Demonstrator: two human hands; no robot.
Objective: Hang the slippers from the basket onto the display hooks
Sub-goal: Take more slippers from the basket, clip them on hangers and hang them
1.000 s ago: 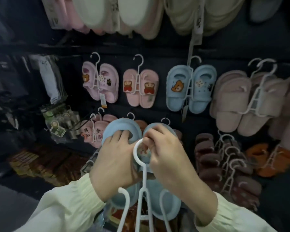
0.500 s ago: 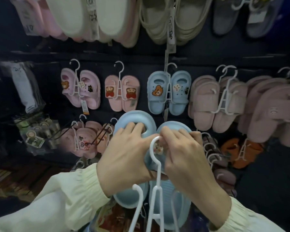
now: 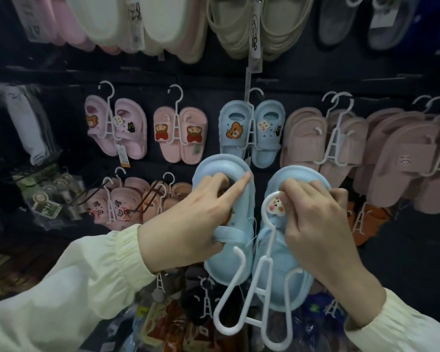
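Observation:
I hold a pair of light blue slippers in front of the display wall. My left hand [image 3: 198, 219] grips the left blue slipper [image 3: 235, 260], fingers in its opening, index finger stretched out. My right hand [image 3: 318, 224] grips the right blue slipper [image 3: 285, 283] near a small bear charm. A white plastic hanger [image 3: 252, 301] hangs loose between the two slippers, its hook up by my right hand. A matching blue pair [image 3: 250, 133] hangs on a hook straight behind.
The dark wall carries rows of hung pairs: lilac [image 3: 116, 128], pink [image 3: 181, 134], dusty rose [image 3: 325, 143] at right, cream ones [image 3: 163, 21] above, orange ones [image 3: 363, 224] low right. Packaged goods [image 3: 163, 331] lie below my hands.
The two blue slippers have come apart, the left one raised and shifted left. The hanger now dangles between them. My view has moved closer to the wall.

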